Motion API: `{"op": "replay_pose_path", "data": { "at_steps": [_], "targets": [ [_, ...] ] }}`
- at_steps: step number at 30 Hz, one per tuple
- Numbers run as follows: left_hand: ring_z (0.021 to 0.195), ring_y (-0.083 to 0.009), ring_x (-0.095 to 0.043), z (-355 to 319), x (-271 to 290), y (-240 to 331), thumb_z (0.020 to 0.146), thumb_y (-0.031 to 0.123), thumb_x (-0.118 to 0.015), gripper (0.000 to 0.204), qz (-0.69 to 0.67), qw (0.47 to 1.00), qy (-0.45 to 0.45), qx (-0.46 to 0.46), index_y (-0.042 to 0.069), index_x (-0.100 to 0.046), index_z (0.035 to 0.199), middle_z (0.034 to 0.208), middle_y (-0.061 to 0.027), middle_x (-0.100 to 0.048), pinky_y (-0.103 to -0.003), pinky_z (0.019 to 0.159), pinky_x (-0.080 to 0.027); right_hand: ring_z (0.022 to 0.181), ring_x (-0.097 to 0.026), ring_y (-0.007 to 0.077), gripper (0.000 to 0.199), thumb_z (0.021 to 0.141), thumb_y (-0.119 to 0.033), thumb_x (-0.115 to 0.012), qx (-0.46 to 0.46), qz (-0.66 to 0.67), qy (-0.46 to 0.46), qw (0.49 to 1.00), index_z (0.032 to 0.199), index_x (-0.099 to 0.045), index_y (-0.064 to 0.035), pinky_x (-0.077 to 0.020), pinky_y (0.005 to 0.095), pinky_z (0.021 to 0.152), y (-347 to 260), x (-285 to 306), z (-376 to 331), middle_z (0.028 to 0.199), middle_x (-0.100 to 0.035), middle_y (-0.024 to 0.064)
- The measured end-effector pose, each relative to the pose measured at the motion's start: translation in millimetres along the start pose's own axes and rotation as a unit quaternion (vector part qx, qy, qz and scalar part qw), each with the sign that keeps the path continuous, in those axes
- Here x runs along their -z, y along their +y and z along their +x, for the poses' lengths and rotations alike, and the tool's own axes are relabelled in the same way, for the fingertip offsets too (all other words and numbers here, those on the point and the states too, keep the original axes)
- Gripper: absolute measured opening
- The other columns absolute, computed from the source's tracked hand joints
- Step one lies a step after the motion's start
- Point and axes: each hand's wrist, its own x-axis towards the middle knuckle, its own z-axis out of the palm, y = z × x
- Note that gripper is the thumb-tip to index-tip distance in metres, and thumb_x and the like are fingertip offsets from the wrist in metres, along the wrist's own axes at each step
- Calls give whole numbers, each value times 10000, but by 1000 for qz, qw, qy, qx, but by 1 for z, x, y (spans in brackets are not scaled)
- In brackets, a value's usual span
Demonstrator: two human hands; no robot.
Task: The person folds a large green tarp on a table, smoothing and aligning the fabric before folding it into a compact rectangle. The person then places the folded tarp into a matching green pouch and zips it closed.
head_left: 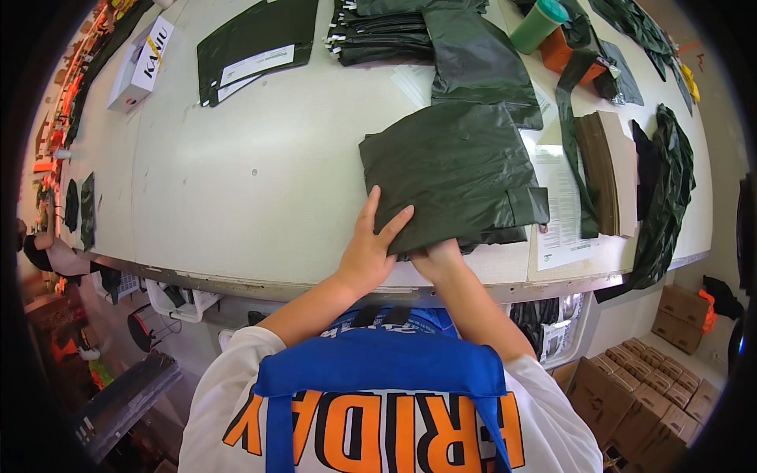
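Observation:
A folded dark green garment (449, 169) of shiny, coated-looking fabric lies near the table's front edge, in front of me. My left hand (375, 244) rests on its near left corner, with thumb and a finger stretched apart over the fabric. The near edge of the same bundle covers the fingers of my right hand (436, 260), so their grip is hidden. Darker folds (505, 235) show under the bundle's near right side. Behind it, more dark green fabric (481, 67) drapes down from a stack of folded dark garments (378, 35).
Flat dark packets (256, 47) with white labels and a white box (142, 67) lie on the pale table (236, 197). At right are printed sheets (558, 205), a cardboard stack (615, 173), loose dark fabric (670, 189) and a green cylinder (538, 25). Cartons (639, 402) fill the lower right floor.

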Motion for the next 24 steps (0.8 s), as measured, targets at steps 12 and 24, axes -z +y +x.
{"op": "replay_pose_path", "data": {
  "at_steps": [12,24],
  "targets": [
    [1263,-330,-417,-12,-24,-31,851,61,-592,615,-660,652,143,345,194,-367,1408,1398,-152,-388,-517,1085,-320,1045,-611,198,512,895,-417,-627,39,-296,87,950,1252,-548,-58,-478,366,921,-153,75,3,1178,-628,73],
    [1207,-335,-477,-13,-36,-42,902,290,-630,518,-766,537,36,352,104,-409,1333,1277,-141,-515,-524,1067,-338,1106,-586,288,444,897,-286,-604,-13,-106,48,993,1261,-509,-51,-452,470,965,-58,40,5,1201,-608,124]
  ]
}}
